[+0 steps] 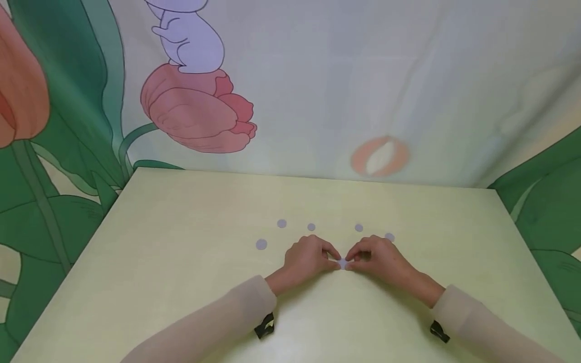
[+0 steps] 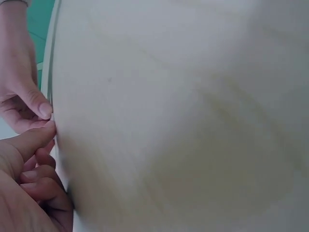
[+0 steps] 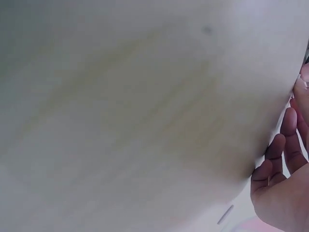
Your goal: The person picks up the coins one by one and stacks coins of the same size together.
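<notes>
A small pale lilac piece (image 1: 342, 263) is sitting between the fingertips of both hands, right of the middle of the table's width and nearer its front; the fingers are hiding its edges, and whether it is touching the tabletop I cannot tell. At nine o'clock from it the left hand (image 1: 309, 259) is pinching its near side between thumb and forefinger, and at three o'clock the right hand (image 1: 383, 259) is pinching the opposite side the same way. Around these, five flat lilac discs are lying on the pale yellow table (image 1: 181, 227): a larger one (image 1: 261, 244) between nine and ten o'clock, another (image 1: 282, 223) at ten, a smaller one (image 1: 311, 227) between ten and eleven, a small one (image 1: 359, 228) at one, and a fifth (image 1: 390, 236) at two, just beside the right hand. Light sleeves are reaching in from eight and four o'clock, a black fitting (image 1: 265, 326) showing under the left cuff and another (image 1: 439, 331) under the right. Beyond the table's far edge a printed cloth (image 1: 308, 101) is hanging, its lilac animal (image 1: 195, 43) sitting at eleven o'clock on a pink flower (image 1: 195, 111).
</notes>
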Demonstrator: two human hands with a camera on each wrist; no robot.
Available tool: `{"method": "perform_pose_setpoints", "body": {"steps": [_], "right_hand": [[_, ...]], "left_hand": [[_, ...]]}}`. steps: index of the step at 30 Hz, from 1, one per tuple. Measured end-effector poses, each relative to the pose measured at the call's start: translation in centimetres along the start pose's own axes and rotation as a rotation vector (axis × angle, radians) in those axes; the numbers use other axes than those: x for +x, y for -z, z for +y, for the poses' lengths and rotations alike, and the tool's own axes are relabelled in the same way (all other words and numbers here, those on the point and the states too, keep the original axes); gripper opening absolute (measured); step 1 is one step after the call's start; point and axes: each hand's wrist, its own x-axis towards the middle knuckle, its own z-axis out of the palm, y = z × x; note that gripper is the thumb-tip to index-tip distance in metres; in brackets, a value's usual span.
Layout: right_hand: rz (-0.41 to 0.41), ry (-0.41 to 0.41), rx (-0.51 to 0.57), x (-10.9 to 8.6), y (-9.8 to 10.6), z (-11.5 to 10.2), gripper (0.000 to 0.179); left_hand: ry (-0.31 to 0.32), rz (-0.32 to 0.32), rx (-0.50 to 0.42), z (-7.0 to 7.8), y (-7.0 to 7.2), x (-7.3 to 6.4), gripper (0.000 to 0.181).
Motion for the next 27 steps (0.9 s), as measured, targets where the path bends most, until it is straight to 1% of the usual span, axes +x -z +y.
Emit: {"method": "perform_pose_setpoints", "body": {"steps": [3, 6, 10, 16, 20, 23, 27], "right_hand": [[-0.02, -0.011, 0.012, -0.7, -0.4, 0.0, 0.012], [-0.03, -0.031, 0.017, -1.5, -0.6, 0.0, 0.011], [-0.026, -0.036, 0.015, -2.2, -0.4, -0.2, 0.011], [0.027, -0.005, 0.007, -1.5, 0.2, -0.4, 0.011], [0.024, -0.013, -0.013, -0.6, 0.1, -0.4, 0.012], [0.027, -0.015, -0.015, 0.3, -0.1, -0.6, 0.011], [0.009, -0.017, -0.01, 1.1, -0.6, -0.8, 0.011]], "left_hand": [[-0.005, 0.0, -0.02, -0.4, -0.7, -0.4, 0.011], [-0.014, -0.018, -0.041, -0.6, -1.4, -0.7, 0.011], [-0.013, -0.032, -0.063, -0.6, -1.7, -0.8, 0.012], [-0.06, -0.015, -0.101, -0.4, -0.9, -0.3, 0.01], [-0.086, -0.021, -0.145, -0.8, -0.2, 0.1, 0.009], [-0.111, -0.013, -0.176, -1.2, 0.4, 0.3, 0.008], [-0.119, -0.029, -0.169, -1.8, 1.0, 0.5, 0.009]]}}
